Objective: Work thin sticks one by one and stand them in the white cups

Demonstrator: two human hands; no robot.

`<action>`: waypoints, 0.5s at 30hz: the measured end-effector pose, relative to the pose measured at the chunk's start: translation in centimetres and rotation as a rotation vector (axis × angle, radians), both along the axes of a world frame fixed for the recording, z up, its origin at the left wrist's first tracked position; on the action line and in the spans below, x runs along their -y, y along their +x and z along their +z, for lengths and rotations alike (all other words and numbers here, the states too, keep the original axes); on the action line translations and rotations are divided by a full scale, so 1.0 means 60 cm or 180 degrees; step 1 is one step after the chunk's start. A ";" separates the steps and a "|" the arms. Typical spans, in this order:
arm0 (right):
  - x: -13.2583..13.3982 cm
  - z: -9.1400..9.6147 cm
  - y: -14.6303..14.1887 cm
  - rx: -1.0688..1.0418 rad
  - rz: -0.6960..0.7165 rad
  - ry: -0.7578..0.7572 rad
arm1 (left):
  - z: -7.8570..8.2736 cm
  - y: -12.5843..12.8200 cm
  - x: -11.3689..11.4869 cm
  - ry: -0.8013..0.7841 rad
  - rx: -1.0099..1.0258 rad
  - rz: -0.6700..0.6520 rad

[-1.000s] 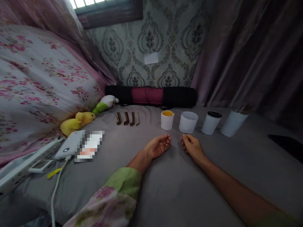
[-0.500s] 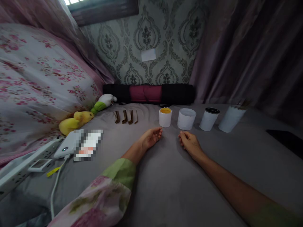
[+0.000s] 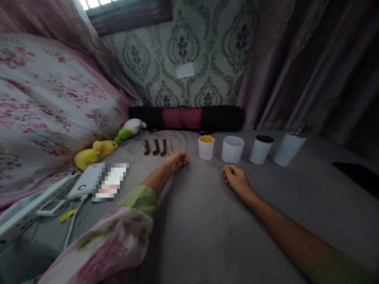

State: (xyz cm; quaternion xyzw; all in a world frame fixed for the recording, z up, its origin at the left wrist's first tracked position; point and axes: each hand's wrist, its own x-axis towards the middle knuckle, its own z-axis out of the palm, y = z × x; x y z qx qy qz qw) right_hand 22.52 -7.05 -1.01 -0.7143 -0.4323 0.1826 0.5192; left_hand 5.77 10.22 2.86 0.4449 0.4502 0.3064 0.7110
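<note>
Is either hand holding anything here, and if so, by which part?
The left hand holds nothing visible, its fingers loosely curled. Whether the right hand holds anything cannot be told; it is curled, its inner side hidden.

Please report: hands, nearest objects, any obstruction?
Left hand partly open, near thin brown stick. Right hand loosely curled, near wide white cylindrical container. Nothing visible between.
</note>
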 end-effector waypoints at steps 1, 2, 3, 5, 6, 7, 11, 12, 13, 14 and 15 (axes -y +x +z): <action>0.000 -0.001 0.000 0.0029 -0.0009 -0.0014 | 0.001 -0.002 -0.005 0.0050 -0.0105 0.0032; -0.001 -0.001 0.001 0.0056 -0.0012 -0.0029 | 0.002 -0.004 -0.009 0.0110 -0.0208 0.0064; -0.001 -0.001 0.001 0.0082 -0.0014 -0.0042 | 0.003 -0.007 -0.014 0.0178 -0.0307 0.0096; -0.001 -0.002 0.002 0.0113 -0.0005 -0.0078 | 0.005 -0.013 -0.024 0.0334 -0.0512 0.0149; -0.001 -0.002 0.002 0.0119 0.0000 -0.0091 | 0.006 -0.017 -0.029 0.0417 -0.0625 0.0173; -0.001 -0.002 0.002 0.0124 0.0000 -0.0099 | 0.007 -0.021 -0.034 0.0503 -0.0749 0.0195; 0.000 -0.003 0.003 0.0156 0.0004 -0.0076 | 0.011 -0.036 -0.060 0.0910 -0.1283 0.0301; 0.000 -0.003 0.003 0.0165 0.0013 -0.0059 | 0.012 -0.040 -0.067 0.1027 -0.1408 0.0324; 0.001 -0.002 0.003 0.0171 0.0023 -0.0045 | 0.012 -0.044 -0.074 0.1142 -0.1523 0.0339; 0.001 -0.002 0.002 0.0175 0.0024 -0.0037 | 0.013 -0.047 -0.081 0.1252 -0.1634 0.0352; 0.001 -0.001 0.002 0.0174 0.0018 -0.0039 | 0.014 -0.051 -0.087 0.1354 -0.1740 0.0366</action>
